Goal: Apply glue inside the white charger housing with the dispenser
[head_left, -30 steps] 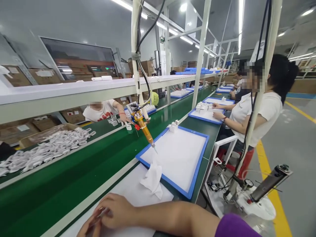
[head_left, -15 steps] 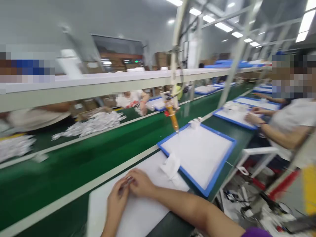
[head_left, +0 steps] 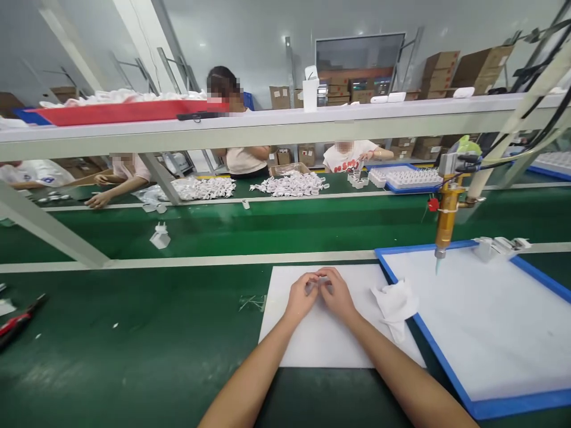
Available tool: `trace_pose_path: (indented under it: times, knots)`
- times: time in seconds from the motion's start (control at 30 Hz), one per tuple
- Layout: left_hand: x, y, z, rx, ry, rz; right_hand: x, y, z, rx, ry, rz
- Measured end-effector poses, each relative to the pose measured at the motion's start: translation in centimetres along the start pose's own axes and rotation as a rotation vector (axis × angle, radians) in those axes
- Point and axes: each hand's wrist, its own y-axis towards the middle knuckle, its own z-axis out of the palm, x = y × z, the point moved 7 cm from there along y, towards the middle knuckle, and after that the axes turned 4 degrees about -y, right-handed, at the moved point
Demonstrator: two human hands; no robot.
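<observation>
My left hand (head_left: 302, 295) and my right hand (head_left: 338, 296) meet at the fingertips above a white sheet (head_left: 321, 351) on the green bench. Both have curled, closed fingers; whatever they pinch between them is too small and hidden to name. A crumpled white cloth or tissue (head_left: 395, 303) lies right of my right hand, at the edge of a blue-rimmed tray (head_left: 482, 327). Over this tray hangs an orange dispenser (head_left: 445, 223) with a thin pale tip, apart from my hands. Several white plastic parts (head_left: 499, 248) sit at the tray's back rim.
A green conveyor (head_left: 285, 229) runs beyond the bench, carrying a white plug-like part (head_left: 160, 236). Piles of white parts (head_left: 289, 184) lie on the far side, where co-workers sit. A shelf (head_left: 267, 128) crosses above. Red-handled pliers (head_left: 20, 324) lie at far left.
My view has swung left, from along the line to straight across the conveyor. My hands stay together at the fingertips over the white sheet.
</observation>
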Motion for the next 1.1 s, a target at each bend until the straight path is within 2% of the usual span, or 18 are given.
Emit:
trace_pose_path:
  times: [0.3,0.63,0.93,1.1]
  knots:
    - [0.4,-0.4,0.2,0.017,-0.023,-0.074,-0.3,-0.4,0.0,0.020,-0.002,0.024]
    - [0.9,-0.9,0.5,-0.013,-0.046,-0.096,-1.4,-1.1,0.2,0.044,-0.053,0.054]
    - [1.2,-1.4,1.1,-0.042,-0.012,-0.077,-2.2,-1.6,0.3,0.070,-0.099,0.057]
    - [1.2,-1.5,1.2,-0.059,0.094,-0.046,-2.3,-1.6,0.3,0.071,-0.107,0.053]
